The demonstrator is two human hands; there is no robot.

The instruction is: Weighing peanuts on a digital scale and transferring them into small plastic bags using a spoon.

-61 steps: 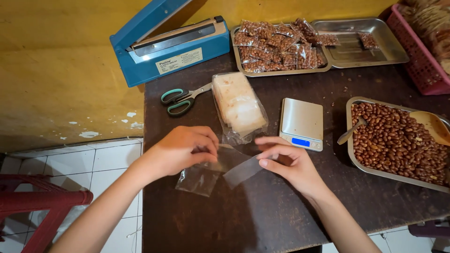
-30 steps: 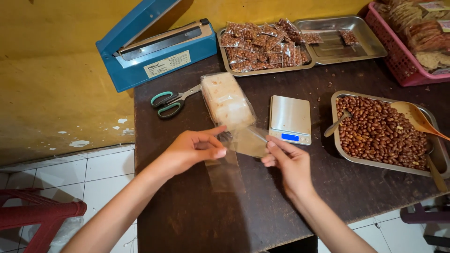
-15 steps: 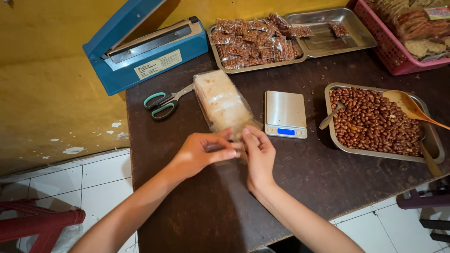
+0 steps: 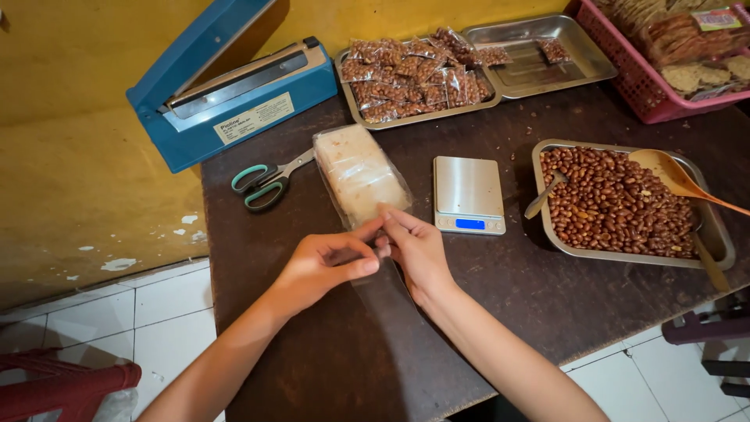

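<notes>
My left hand (image 4: pixel 322 266) and my right hand (image 4: pixel 416 248) meet over the dark table, both pinching the top of a small clear plastic bag (image 4: pixel 373 275) that hangs flat between them. Just beyond my fingers lies a stack of clear bags in a wrapper (image 4: pixel 358 173). A small silver digital scale (image 4: pixel 467 194) stands to the right of that stack. A metal tray of brown peanuts (image 4: pixel 617 205) sits further right, with a metal spoon (image 4: pixel 544 195) and a wooden spatula (image 4: pixel 678 180) in it.
A blue heat sealer (image 4: pixel 226 86) stands open at the back left, scissors with teal handles (image 4: pixel 266 181) in front of it. Two metal trays, one with packed peanut bags (image 4: pixel 414 72), one nearly bare (image 4: pixel 539 55), sit at the back. A pink basket (image 4: pixel 664 55) holds crackers.
My hands pulled one clear bag from the table and brought it up between them, closing together near the bag stack. The view shifted slightly right.
</notes>
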